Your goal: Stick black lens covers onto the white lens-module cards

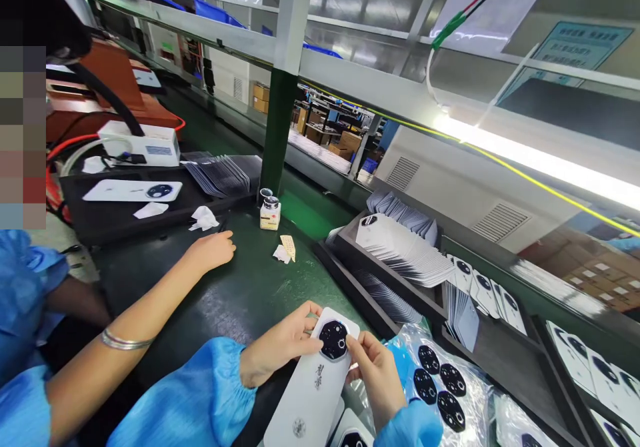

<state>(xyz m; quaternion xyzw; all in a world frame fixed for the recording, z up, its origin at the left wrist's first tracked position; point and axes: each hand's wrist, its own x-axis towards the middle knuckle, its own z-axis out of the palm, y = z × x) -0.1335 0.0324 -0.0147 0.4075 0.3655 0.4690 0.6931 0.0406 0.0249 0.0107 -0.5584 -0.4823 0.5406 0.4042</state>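
So my left hand (pixel 279 343) is wrapped round the side of a white phone cover (pixel 311 380), fingers curled over the edge and holding it up just off the near edge of the green bench (pixel 240 300). My right hand (pixel 376 375) is pinched together, fingertips (pixel 356 347) right on the edge of the black octagonal lens (pixel 333 339) sitting at the top of the cover. Another white cover (pixel 353 433) pokes out right under it, mostly cut off.

Just right of my right hand there's a clear bag (pixel 450 373) with 4 black lens pieces showing. Past that, at the bench's right edge, a black tray (pixel 385 280) holds a fanned stack of white covers (pixel 403 250).

Co-worker's hand (pixel 213 250) comes in from the left, bangle on the wrist, fingers loosely spread on the bench, touching nothing I can make out. Ahead of it are 2 small jars (pixel 270 213) and a scrunched tissue (pixel 281 254), and further left a black mat (pixel 125 217) carries 1 more white cover (pixel 133 191).
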